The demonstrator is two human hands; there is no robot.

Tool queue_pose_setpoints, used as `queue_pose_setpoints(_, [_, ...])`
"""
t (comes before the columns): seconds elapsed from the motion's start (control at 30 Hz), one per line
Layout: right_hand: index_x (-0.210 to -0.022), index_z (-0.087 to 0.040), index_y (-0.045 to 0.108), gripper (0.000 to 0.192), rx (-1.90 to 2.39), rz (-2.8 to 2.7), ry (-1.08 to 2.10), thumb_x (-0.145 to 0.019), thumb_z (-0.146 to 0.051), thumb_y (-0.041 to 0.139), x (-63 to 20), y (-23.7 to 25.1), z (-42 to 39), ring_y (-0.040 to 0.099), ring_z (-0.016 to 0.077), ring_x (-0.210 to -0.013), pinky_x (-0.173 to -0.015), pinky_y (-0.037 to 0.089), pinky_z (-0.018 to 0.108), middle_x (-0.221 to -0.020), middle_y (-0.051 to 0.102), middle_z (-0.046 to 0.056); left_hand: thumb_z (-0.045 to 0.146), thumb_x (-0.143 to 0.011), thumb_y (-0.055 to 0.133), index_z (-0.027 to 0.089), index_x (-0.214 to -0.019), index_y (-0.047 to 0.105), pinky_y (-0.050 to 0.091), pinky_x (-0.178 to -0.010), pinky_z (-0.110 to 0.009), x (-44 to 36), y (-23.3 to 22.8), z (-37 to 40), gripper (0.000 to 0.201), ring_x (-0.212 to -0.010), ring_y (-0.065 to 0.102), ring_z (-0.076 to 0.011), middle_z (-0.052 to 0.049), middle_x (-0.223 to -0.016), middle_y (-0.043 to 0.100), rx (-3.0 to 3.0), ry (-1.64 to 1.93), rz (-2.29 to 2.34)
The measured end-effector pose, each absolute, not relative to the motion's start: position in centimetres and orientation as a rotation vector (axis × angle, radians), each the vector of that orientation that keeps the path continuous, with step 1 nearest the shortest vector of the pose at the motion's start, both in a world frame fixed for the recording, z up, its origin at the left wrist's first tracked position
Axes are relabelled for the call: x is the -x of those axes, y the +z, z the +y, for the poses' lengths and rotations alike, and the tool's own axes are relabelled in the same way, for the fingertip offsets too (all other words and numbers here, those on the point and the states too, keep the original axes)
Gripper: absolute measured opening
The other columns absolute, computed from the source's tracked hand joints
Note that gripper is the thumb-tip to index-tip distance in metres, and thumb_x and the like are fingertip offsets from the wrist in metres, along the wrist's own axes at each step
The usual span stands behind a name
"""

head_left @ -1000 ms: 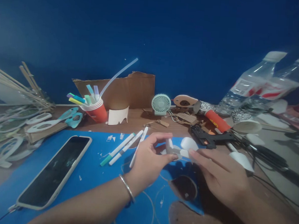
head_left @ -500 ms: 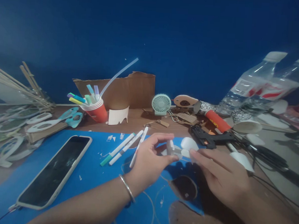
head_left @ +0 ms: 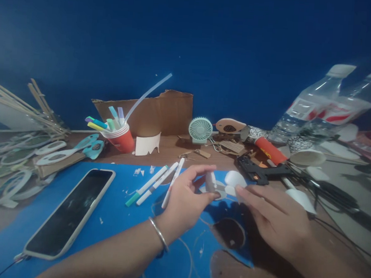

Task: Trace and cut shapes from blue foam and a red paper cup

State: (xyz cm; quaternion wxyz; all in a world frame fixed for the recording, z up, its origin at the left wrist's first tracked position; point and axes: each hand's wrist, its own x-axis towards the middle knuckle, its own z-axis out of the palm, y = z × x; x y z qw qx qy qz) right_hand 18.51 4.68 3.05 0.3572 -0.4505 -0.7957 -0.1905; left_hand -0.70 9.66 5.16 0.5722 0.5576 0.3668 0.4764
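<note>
Over the blue sheet, my left hand is closed, thumb and fingers pinching a small white rounded piece, maybe card. Close to its right, my right hand has its fingertips closed on a little white oval piece. Just behind that lies or stands a larger white rounded piece; whether it joins the oval I cannot tell. A greyish flat part shows between the two hands, partly covered by my left thumb. A silver bangle circles my left wrist.
Markers lie left of my left hand, with a phone farther left. A red cup of pens and a small green fan stand behind. At right are a black glue gun and plastic bottles.
The white piece in my left hand has turned a little, showing more of its rounded face. My right hand has hardly moved. The whole view has shifted slightly.
</note>
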Motion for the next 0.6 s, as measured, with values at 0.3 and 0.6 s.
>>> queue_pose_setpoints(0.3, [-0.106, -0.023, 0.063, 0.035, 1.173, -2.054, -0.495, -0.077, -0.006, 0.056, -18.61, 2.95, 4.65, 0.061, 0.0172, -0.077, -0.067, 0.05, 0.031, -0.088, 0.065, 0.005, 0.002, -0.058, 0.068, 0.021, -0.1, 0.058, 0.046, -0.09, -0.036, 0.55, 5.28, 9.6, 0.047, -0.104, 0.054, -0.0201, -0.004, -0.109, 0.059, -1.294, 1.125, 0.846])
queue_pose_setpoints(0.6, [-0.106, -0.02, 0.063, 0.036, 1.154, -2.036, -0.44, -0.076, -0.003, 0.057, -18.41, 3.12, 4.55, 0.06, 0.0189, -0.078, -0.069, 0.05, 0.034, -0.089, 0.065, 0.008, -0.001, -0.059, 0.066, 0.021, -0.099, 0.057, 0.048, -0.084, -0.028, 0.67, 5.49, 9.45, 0.047, -0.099, 0.056, -0.0164, -0.002, -0.107, 0.059, -1.291, 1.111, 0.831])
